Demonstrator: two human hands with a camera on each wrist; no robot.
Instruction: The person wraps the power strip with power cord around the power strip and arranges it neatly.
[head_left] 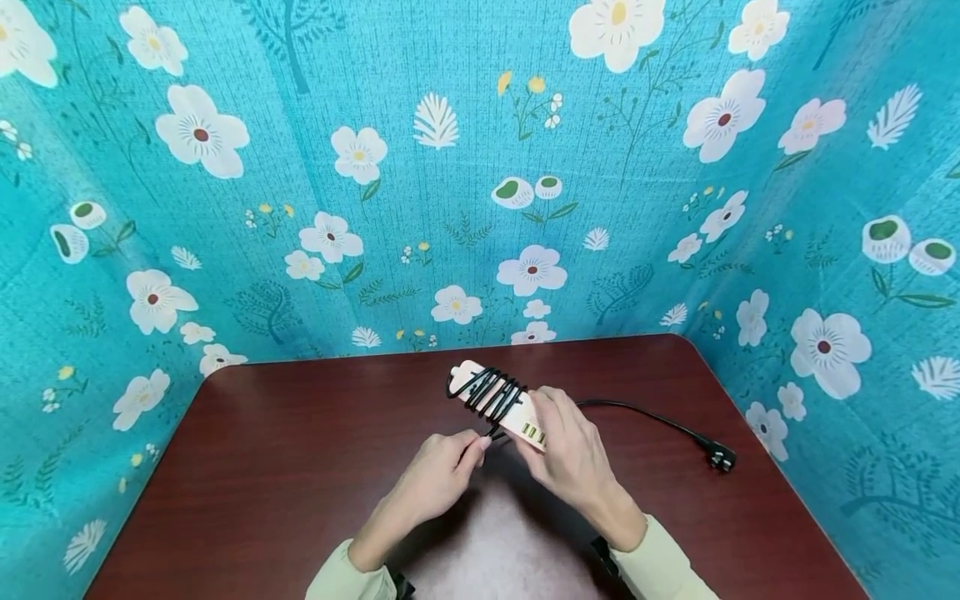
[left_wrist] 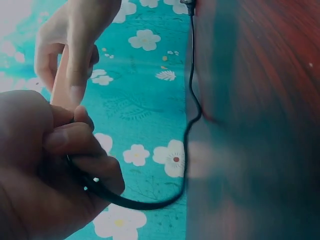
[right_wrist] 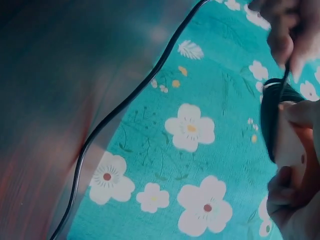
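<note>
A white power strip (head_left: 531, 423) is held up over the table, its far half wrapped in several turns of black cord (head_left: 495, 392). My right hand (head_left: 572, 450) grips the strip's near end, beside a row of small greenish USB ports. Just left of the strip, my left hand (head_left: 442, 473) pinches the cord between thumb and fingers. In the left wrist view the cord (left_wrist: 145, 205) leaves the curled left fingers and loops down toward the table. The right wrist view shows the wound cord (right_wrist: 272, 110) round the strip, with a length stretched to the left fingers.
The cord's loose end runs rightward to a black plug (head_left: 720, 456) lying on the dark red-brown table (head_left: 300, 450). Behind the table and along its sides hangs a turquoise flowered cloth (head_left: 450, 208).
</note>
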